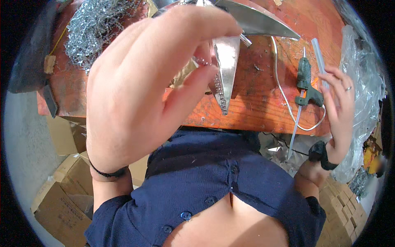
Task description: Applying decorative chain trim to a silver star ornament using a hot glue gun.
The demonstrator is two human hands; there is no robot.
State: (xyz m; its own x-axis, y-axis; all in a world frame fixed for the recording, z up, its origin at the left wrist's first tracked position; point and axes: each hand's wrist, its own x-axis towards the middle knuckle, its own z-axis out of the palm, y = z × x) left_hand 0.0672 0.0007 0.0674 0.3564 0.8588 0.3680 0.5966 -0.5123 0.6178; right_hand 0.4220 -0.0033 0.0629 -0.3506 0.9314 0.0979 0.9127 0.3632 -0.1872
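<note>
**Left hand pinches a bead strand; right hand by the glue gun**

The left hand is raised close to the camera, above the orange wooden table. Its thumb and forefinger are closed almost together on a short bead strand, which shows only as a few small silvery beads between the fingertips. Just behind the fingers a pointed silver piece hangs tip down, with a row of beads along its left edge. It joins a wider curved silver sheet at the table's far side.

The right hand lies at the table's right edge, fingers loosely bent and open, touching the orange trigger end of a green glue gun. A clear glue stick rests just above the fingers. The gun's white cord loops across the table.

A heap of silver chain sits at the far left corner. Clear plastic wrap lies at the right, cardboard boxes on the floor.
</note>
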